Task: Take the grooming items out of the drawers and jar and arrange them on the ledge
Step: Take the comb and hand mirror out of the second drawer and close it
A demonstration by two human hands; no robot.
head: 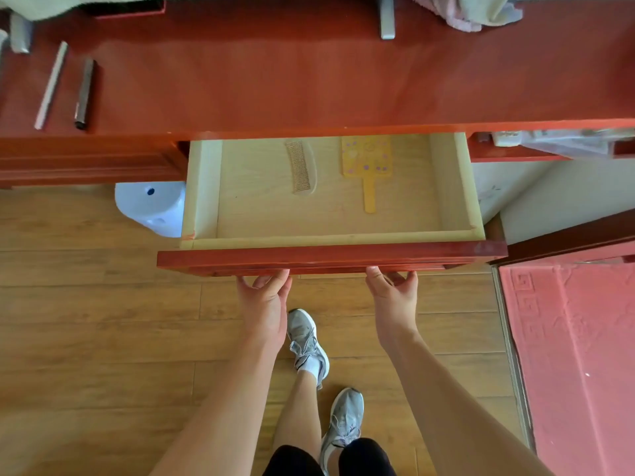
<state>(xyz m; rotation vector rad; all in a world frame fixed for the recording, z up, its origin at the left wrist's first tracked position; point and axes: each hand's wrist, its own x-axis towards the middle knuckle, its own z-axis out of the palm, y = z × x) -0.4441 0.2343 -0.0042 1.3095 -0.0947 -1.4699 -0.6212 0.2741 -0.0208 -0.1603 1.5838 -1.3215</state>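
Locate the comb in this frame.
Head view: the comb lies in the open drawer, slightly left of centre, with the yellow paddle-shaped item to its right.

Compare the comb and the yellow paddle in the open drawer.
The comb is plain tan; the yellow paddle carries purple dots. The comb is one curved strip of fine teeth; the paddle has a squarish head and a narrow handle pointing toward the front of the drawer. The comb lies left of the paddle. Both lie flat on the drawer floor, apart, untouched.
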